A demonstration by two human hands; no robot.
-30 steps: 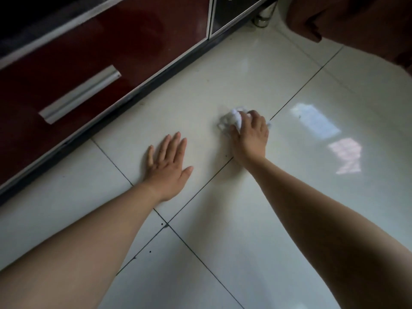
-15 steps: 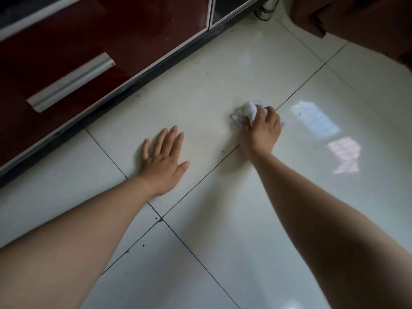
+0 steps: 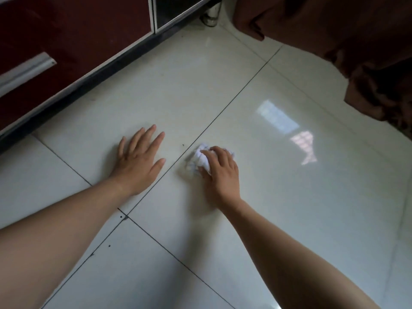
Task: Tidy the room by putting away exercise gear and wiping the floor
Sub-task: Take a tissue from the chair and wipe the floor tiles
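Paper [image 3: 197, 160], white and crumpled into a wad, sits on the glossy pale floor [image 3: 278, 208], just right of a dark grout line [image 3: 223, 112]. The right hand [image 3: 219, 172] covers its near side, fingers curled over it and gripping it against the tile. Across the line, the left hand [image 3: 139, 161] lies flat with straight, spread fingers, holding nothing. Farther off stands a dark red cabinet [image 3: 78, 36] with a silver handle [image 3: 24, 70]; brown fabric [image 3: 356, 41] fills the upper right corner.
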